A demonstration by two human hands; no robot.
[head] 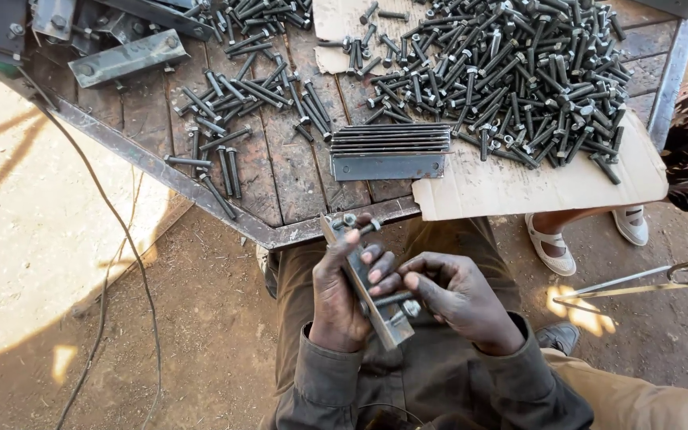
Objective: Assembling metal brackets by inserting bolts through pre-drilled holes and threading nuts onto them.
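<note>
My left hand (338, 293) grips a short steel angle bracket (382, 322) over my lap, tilted with its far end toward the table. A bolt with a nut (352, 222) sits through that far end. My right hand (459, 299) pinches a second bolt (398, 301) that passes through the bracket's near end, fingers on its shank and nut. Both hands are close together, just below the table's front edge.
A wooden table in a steel frame (224, 209) holds a stack of angle brackets (389, 149), a large heap of bolts (519, 72) on cardboard (519, 187), and loose bolts (232, 95). Another person's sandalled feet (553, 248) stand at right. A cable (125, 239) trails over the dirt.
</note>
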